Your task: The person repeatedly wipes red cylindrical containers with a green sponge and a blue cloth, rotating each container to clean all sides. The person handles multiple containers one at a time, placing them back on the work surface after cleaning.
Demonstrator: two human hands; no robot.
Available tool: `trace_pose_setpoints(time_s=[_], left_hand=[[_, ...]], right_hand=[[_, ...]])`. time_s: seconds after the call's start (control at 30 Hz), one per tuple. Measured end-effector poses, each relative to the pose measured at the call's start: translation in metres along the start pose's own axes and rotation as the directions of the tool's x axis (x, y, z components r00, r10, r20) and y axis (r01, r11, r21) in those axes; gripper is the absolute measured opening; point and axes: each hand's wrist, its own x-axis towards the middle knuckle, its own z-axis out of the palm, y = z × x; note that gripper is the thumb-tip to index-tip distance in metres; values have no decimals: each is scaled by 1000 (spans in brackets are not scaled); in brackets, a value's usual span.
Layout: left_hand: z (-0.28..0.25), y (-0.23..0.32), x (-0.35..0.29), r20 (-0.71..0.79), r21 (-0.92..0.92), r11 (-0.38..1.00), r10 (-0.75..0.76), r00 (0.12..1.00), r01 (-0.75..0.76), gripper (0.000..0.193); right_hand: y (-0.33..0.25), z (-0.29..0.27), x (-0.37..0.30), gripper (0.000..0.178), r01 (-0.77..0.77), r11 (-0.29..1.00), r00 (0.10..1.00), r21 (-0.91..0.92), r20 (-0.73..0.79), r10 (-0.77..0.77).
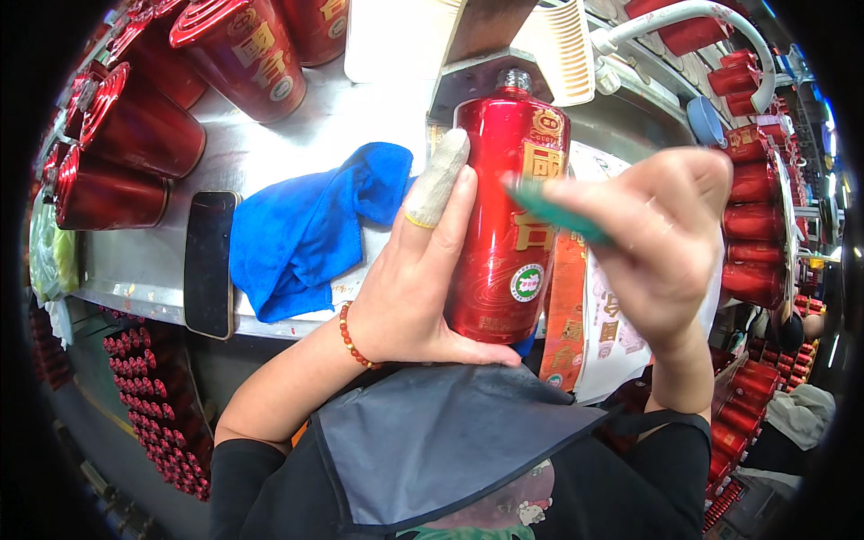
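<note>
Steel bench point(270, 135), blue cloth point(306, 225), phone point(209, 263), left hand point(414, 279) fingers gripping red bottle point(504, 225), right hand point(661, 243) fingers pinching green strip point(558, 211)

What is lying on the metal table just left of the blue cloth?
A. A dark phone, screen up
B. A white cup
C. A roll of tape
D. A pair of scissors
A: a flat dark phone lies on the metal table beside the blue cloth, left of the left hand holding the red bottle.
</note>
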Motion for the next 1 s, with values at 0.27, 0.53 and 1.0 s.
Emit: trace_pose_setpoints(time_s=[0.27, 0.53, 1.0], left_hand=[[0, 2, -1, -24, 9, 1000, -12, 1000, 12, 138], [-3, 5, -1, -24, 58, 998, -9, 1000, 11, 138], [-5, 6, -2, 9, 53, 998, -22, 1000, 22, 139]], right_hand=[[7, -1, 0, 34, -106, 994, 994, -10, -23, 106], [7, -1, 0, 27, -134, 986, 990, 103, -40, 139], [50, 9, 7, 28, -445, 727, 889, 523, 162, 428]])
